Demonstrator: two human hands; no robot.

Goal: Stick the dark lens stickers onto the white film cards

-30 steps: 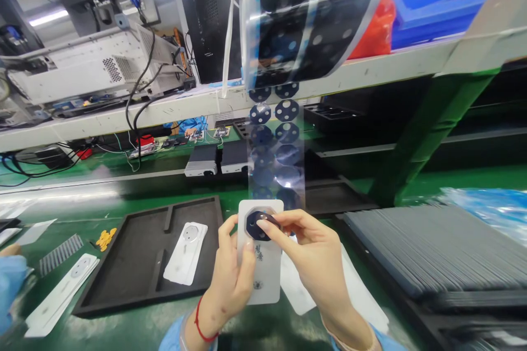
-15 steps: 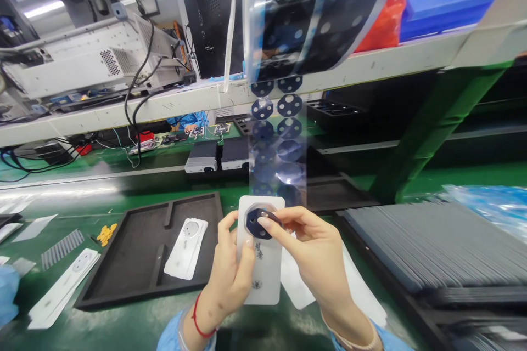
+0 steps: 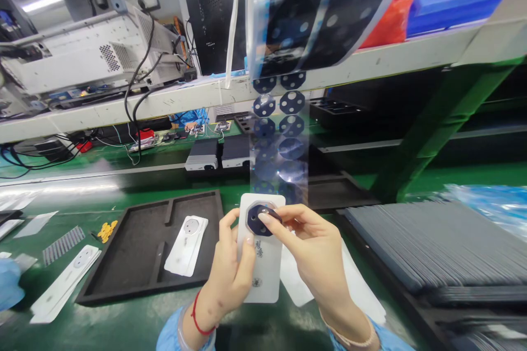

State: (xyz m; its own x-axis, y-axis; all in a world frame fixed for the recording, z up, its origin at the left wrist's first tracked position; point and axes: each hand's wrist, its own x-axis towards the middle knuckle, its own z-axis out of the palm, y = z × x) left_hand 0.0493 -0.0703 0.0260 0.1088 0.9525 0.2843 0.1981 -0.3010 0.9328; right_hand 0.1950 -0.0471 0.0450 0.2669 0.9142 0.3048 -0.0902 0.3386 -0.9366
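My left hand (image 3: 234,263) is closed on a pale phone back cover (image 3: 267,279), held upright over the bench, its thumb across the face. At the cover's top, a dark octagonal sticker with round holes (image 3: 256,220) lies over the camera area. My right hand (image 3: 315,247) pinches the sticker's right edge between thumb and fingers; that edge looks tilted up off the cover. Behind the cover hangs a clear strip (image 3: 292,127) bearing two columns of similar dark stickers, coming down from a roll (image 3: 317,16) on the shelf.
A black tray (image 3: 135,252) at left holds a small stack of pale covers (image 3: 187,247). More covers (image 3: 66,285) lie farther left, beside yellow pieces (image 3: 107,230). At right stands a long row of grey sheets (image 3: 436,241). A white shelf (image 3: 185,100) crosses above the bench.
Both hands keep nearly the same pose on the cover and sticker. The view has shifted very slightly; nothing has been let go.
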